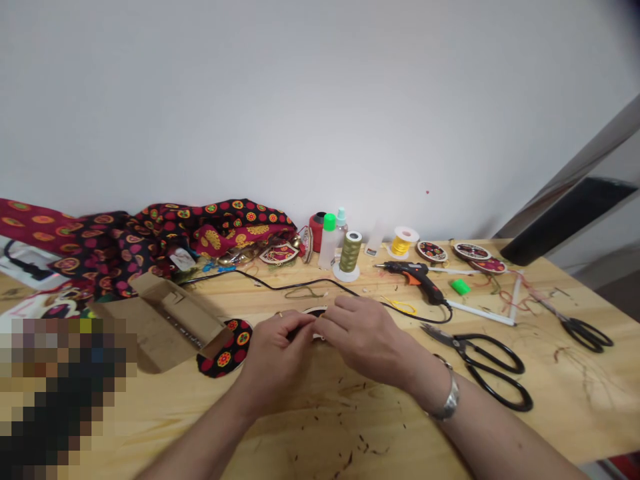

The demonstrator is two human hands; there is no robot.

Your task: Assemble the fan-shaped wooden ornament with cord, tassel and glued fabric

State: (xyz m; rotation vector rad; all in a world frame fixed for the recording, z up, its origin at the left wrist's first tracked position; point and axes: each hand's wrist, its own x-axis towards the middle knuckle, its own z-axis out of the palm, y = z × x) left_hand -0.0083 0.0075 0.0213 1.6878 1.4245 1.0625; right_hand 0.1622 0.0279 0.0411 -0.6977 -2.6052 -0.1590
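My left hand (273,353) and my right hand (363,337) meet over the middle of the wooden table, fingertips pinched together. Between them is a small pale-rimmed piece (316,311), mostly covered by my fingers, so its full shape is hidden. Left of my left hand lies a round piece of dark patterned fabric (233,350), partly under an open cardboard box (173,327). To the right of my right hand rest large black-handled scissors (480,360) with the blades toward me and the wall. My right wrist wears a silver bracelet.
Patterned cloth (240,223) is heaped at the back left. Along the wall stand a green thread spool (350,253), a green-capped bottle (328,243) and a yellow thread spool (403,243). A glue gun (417,277) trails its black cord behind my hands. Smaller scissors (583,332) lie far right.
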